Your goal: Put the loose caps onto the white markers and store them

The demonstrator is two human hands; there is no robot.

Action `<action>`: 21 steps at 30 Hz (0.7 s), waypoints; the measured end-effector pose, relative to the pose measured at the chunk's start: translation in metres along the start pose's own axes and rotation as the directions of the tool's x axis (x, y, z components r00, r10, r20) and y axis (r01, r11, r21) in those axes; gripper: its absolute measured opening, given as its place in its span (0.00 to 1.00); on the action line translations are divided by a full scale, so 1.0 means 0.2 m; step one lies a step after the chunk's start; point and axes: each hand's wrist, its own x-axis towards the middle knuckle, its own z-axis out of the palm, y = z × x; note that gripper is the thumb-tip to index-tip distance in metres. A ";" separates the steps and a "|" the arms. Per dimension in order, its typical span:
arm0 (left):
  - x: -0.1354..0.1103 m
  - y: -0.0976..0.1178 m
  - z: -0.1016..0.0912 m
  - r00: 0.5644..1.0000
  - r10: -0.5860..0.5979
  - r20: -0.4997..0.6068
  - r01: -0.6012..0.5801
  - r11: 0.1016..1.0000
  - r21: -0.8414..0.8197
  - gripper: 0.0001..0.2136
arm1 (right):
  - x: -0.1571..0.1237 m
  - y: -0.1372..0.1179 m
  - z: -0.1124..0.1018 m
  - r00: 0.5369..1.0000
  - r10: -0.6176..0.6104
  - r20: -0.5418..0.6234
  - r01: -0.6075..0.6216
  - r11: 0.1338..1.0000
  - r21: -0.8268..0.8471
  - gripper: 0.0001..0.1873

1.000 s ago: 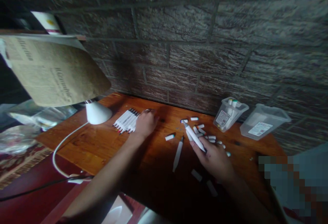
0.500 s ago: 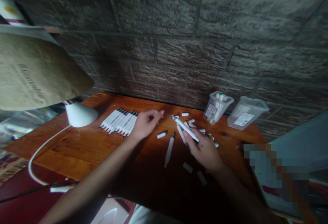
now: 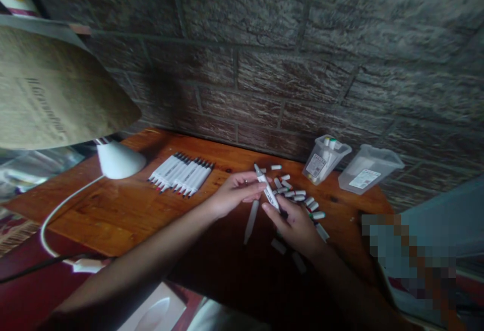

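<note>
Between my two hands is a white marker (image 3: 269, 195), tilted, with a dark uncapped upper tip. My left hand (image 3: 236, 192) pinches its upper part, the thumb lying against the barrel. Lower down, the fingers of my right hand (image 3: 297, 222) are closed around the same marker. Another white marker (image 3: 251, 222) lies on the table just below my left hand, its top end partly covered by the fingers. Many loose marker caps (image 3: 299, 193) are scattered beyond and beside my right hand. To the left of my hands, several capless markers (image 3: 181, 173) lie side by side in a row.
Two clear plastic containers stand at the back right: one container (image 3: 325, 159) holds some markers, and the other container (image 3: 370, 168) is beside it. A lamp with a white base (image 3: 120, 161) stands on the wooden table (image 3: 128, 220) at left. A brick wall (image 3: 242, 78) rises behind.
My left hand has moved right from near the row and closed on the marker held by my right hand. The marker has turned more upright, and the view has shifted slightly.
</note>
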 end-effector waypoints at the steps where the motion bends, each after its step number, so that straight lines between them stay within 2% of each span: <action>1: 0.00 0.01 -0.01 0.999 0.021 -0.034 -0.021 0.999 -0.024 0.14 | 0.00 0.01 -0.01 1.000 0.014 0.005 -0.015 1.000 0.022 0.15; 4: 0.03 0.03 -0.05 0.984 0.040 -0.171 -0.068 0.985 -0.159 0.13 | 0.00 0.02 -0.04 0.985 0.163 0.051 -0.170 0.969 0.178 0.18; 6: 0.04 0.04 -0.08 0.975 0.019 -0.224 -0.079 0.962 -0.263 0.12 | 0.00 0.02 -0.07 0.949 0.283 0.141 -0.313 0.899 0.307 0.19; 9: 0.05 0.06 -0.10 0.969 -0.009 -0.246 -0.082 0.931 -0.357 0.16 | 0.01 0.01 -0.10 0.891 0.384 0.241 -0.453 0.742 0.494 0.21; 12: 0.04 0.06 -0.10 0.967 -0.032 -0.253 -0.067 0.926 -0.373 0.18 | 0.02 0.01 -0.12 0.862 0.423 0.280 -0.487 0.537 0.689 0.20; 14: 0.04 0.06 -0.09 0.964 -0.050 -0.263 -0.051 0.930 -0.364 0.18 | 0.02 0.02 -0.12 0.843 0.434 0.318 -0.502 0.424 0.754 0.19; 16: 0.04 0.06 -0.09 0.964 -0.058 -0.259 -0.042 0.930 -0.365 0.18 | 0.02 0.02 -0.12 0.836 0.429 0.344 -0.514 0.388 0.765 0.19; 21: 0.04 0.06 -0.09 0.975 -0.038 -0.219 -0.048 0.927 -0.372 0.18 | 0.03 0.04 -0.11 0.877 0.351 0.329 -0.464 0.437 0.770 0.18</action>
